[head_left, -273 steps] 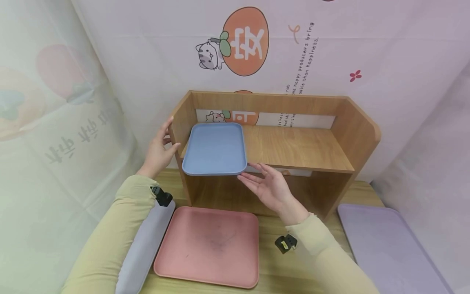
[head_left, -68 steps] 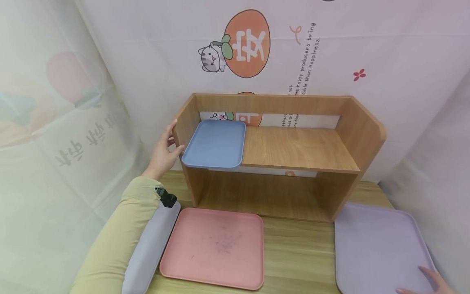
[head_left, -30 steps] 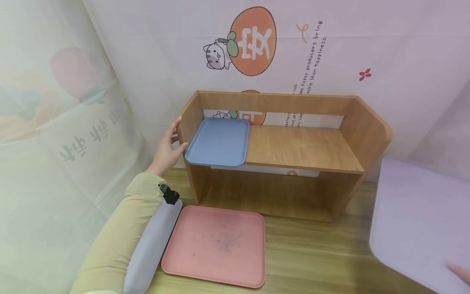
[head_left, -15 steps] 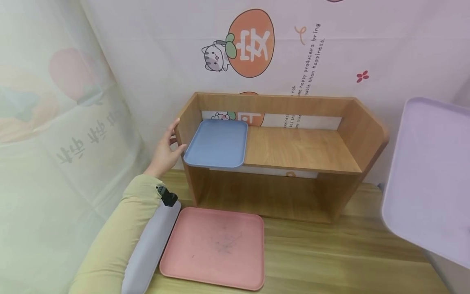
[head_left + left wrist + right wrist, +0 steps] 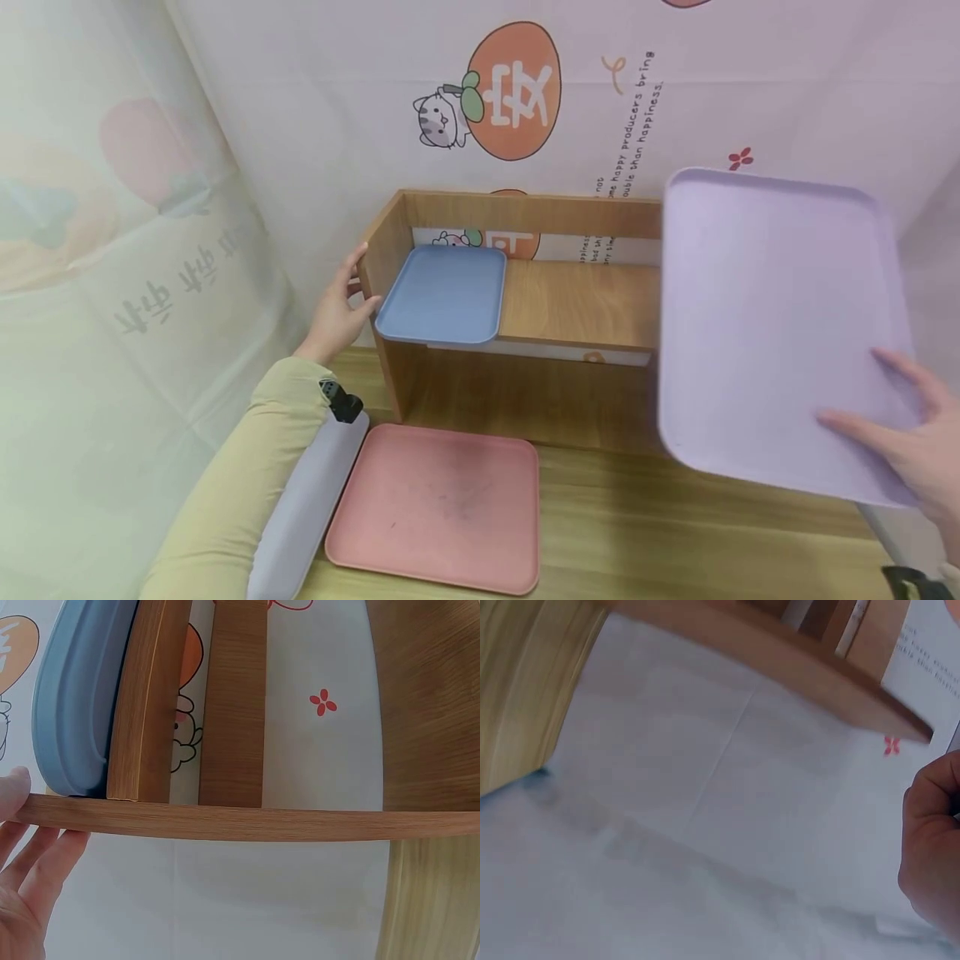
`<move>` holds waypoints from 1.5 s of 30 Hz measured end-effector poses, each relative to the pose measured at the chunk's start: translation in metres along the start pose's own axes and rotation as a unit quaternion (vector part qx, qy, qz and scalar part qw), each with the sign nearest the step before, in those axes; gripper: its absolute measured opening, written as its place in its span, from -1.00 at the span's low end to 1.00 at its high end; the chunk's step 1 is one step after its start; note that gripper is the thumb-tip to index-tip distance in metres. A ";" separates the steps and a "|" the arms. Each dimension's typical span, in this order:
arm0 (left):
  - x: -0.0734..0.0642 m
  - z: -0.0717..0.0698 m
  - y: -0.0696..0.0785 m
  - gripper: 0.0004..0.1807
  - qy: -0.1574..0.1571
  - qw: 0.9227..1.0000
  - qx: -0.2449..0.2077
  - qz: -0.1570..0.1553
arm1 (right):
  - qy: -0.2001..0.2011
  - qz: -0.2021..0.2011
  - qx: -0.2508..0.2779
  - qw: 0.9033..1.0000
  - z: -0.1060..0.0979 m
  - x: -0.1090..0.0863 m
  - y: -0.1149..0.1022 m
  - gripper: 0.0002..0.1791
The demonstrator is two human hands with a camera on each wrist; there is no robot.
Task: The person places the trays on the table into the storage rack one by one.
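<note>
In the head view my left hand grips the left side panel of a wooden shelf, thumb on one face and fingers on the other. Close to that thumb, a blue tray lies on the upper board at its left end, its front edge slightly over the board. My right hand holds a large lilac tray by its lower right part, raised in the air. This tray covers the shelf's right end. From the right wrist, my hand shows at the edge, with its grip mostly hidden.
On the table before the shelf lies a pink tray with dark marks. Another pale lilac tray is partly hidden under my left forearm. A printed cloth hangs behind and at the sides.
Earlier my right hand was at the blue tray, then at the lilac tray on the table. It has lifted that tray and brought it leftward before the shelf's right end. My left hand stays put.
</note>
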State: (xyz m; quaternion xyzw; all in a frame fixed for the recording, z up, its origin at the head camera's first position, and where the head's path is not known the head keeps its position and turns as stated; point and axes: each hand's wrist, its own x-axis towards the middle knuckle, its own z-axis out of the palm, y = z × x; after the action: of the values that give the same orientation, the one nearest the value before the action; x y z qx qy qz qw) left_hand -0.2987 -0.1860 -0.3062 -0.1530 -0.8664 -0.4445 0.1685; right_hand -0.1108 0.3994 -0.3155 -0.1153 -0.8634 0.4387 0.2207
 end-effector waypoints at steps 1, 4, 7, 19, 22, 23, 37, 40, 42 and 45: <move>0.000 0.000 0.000 -0.08 0.000 1.000 -0.002 0.001 | -0.021 0.003 0.009 1.000 0.005 0.001 -0.003 0.03; 0.000 0.001 -0.001 -0.08 0.000 1.000 -0.004 0.000 | -0.066 0.001 -0.024 0.998 0.021 0.004 -0.017 0.06; -0.001 0.002 -0.001 -0.08 0.001 1.000 -0.005 -0.003 | -0.100 -0.007 -0.048 0.994 0.038 0.006 -0.028 0.07; -0.003 0.004 0.002 -0.09 0.000 1.000 -0.013 0.001 | -0.169 -0.021 -0.042 0.984 0.086 0.003 -0.046 0.07; -0.004 0.005 0.002 -0.09 -0.001 1.000 -0.008 -0.001 | -0.179 -0.011 -0.045 0.983 0.091 0.003 -0.049 0.05; -0.003 0.005 0.002 -0.09 -0.001 1.000 -0.009 -0.001 | -0.182 -0.010 -0.052 0.982 0.091 0.003 -0.049 0.05; -0.003 0.005 -0.001 -0.06 0.001 1.000 -0.006 -0.007 | -0.268 0.045 -0.070 0.960 0.093 0.022 -0.056 0.02; -0.003 0.005 -0.003 -0.05 0.001 1.000 -0.003 -0.005 | -0.288 0.057 -0.045 0.955 0.091 0.027 -0.056 -0.03; -0.003 0.005 -0.002 -0.06 0.001 1.000 -0.002 -0.004 | -0.301 0.059 -0.022 0.951 0.090 0.030 -0.054 -0.07; -0.003 0.005 -0.001 -0.06 0.001 1.000 0.003 -0.005 | -0.324 0.063 0.038 0.943 0.088 0.032 -0.048 -0.12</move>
State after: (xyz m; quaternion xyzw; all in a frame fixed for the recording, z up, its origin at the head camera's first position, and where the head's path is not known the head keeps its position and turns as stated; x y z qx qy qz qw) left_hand -0.2973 -0.1831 -0.3112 -0.1478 -0.8683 -0.4430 0.1672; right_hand -0.1816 0.3219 -0.3128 -0.0125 -0.8620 0.4978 -0.0946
